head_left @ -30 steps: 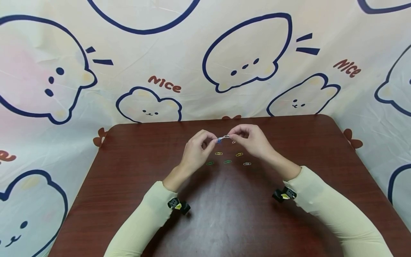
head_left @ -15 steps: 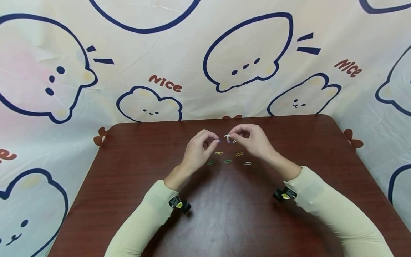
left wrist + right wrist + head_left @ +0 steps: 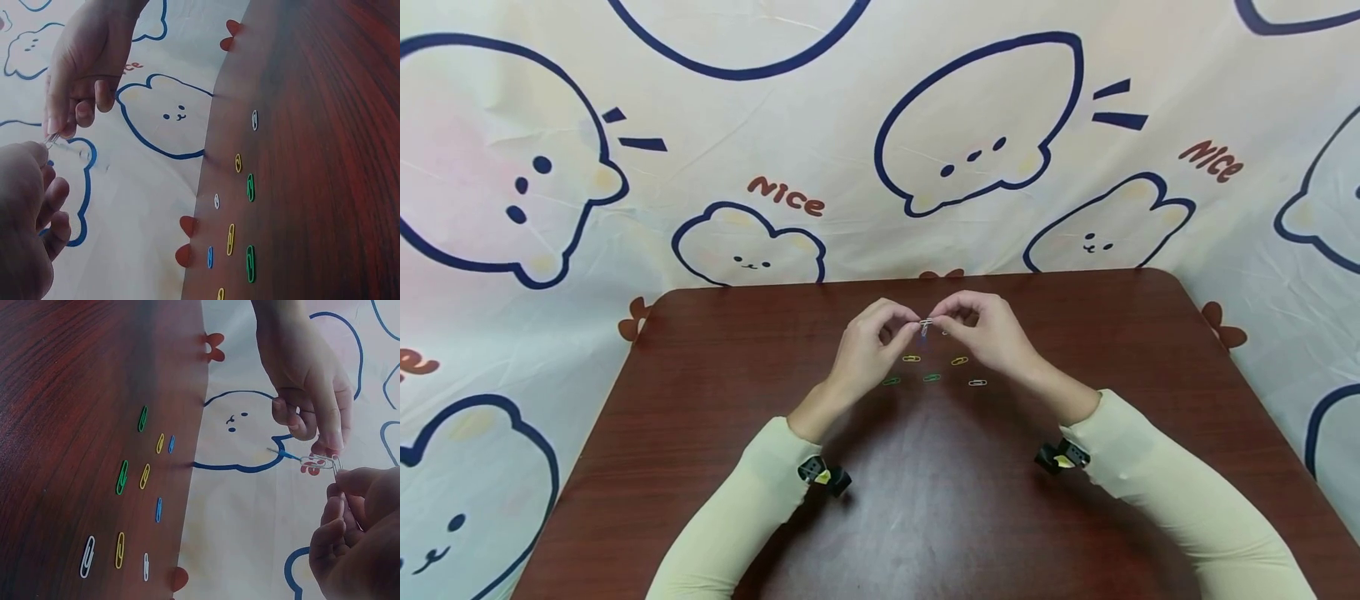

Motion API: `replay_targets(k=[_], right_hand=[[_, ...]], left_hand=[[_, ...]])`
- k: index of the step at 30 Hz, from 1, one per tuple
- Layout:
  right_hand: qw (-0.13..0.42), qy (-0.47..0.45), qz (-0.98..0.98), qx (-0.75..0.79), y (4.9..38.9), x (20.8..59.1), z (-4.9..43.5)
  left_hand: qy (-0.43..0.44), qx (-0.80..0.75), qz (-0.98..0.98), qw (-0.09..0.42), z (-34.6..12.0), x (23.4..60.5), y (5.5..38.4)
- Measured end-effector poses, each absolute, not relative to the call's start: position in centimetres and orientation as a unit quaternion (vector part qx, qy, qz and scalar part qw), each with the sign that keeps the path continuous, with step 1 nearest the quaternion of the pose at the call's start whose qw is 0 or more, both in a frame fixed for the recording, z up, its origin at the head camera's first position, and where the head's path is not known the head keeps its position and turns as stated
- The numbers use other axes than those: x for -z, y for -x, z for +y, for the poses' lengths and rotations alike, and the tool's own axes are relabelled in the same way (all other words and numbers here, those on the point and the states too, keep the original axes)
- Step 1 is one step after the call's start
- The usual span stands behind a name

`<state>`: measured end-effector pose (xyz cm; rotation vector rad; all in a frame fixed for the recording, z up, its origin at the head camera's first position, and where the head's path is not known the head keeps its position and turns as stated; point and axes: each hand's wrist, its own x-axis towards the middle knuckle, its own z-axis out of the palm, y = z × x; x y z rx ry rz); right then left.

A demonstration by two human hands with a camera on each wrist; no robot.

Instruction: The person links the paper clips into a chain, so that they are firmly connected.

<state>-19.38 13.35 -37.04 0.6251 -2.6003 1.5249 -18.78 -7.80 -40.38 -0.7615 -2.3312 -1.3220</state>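
In the head view, my left hand [image 3: 876,337] and right hand [image 3: 988,329] meet above the far part of the table, fingertips almost touching. Between them both hands pinch a white paper clip [image 3: 926,322]. From it hangs a short chain, clearest in the right wrist view: a second white paper clip [image 3: 317,463] linked to a blue paper clip [image 3: 285,454] at the free end. My left thumb and finger are at one end of the upper clip, my right thumb and finger at the other. The left wrist view shows the hanging part only as a blur.
Loose paper clips lie on the dark wooden table [image 3: 895,500] below and nearer than the hands: green [image 3: 932,378], yellow [image 3: 959,361], white [image 3: 977,383] and blue [image 3: 159,510]. A patterned cloth [image 3: 850,125] hangs behind the table's far edge.
My left hand let go of the blue end of the chain, which swung down to hang from the white clip. It then moved right to the upper clip. My right hand stays nearly in place.
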Motion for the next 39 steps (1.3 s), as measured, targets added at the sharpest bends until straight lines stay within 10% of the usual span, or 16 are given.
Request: replay_targets(k=[39], right_hand=[[-0.043, -0.149, -0.865, -0.477, 19.2, 44.3, 19.8]], left_hand=[[0.245, 0.472, -0.818, 0.218, -10.7, 40.8, 19.0]])
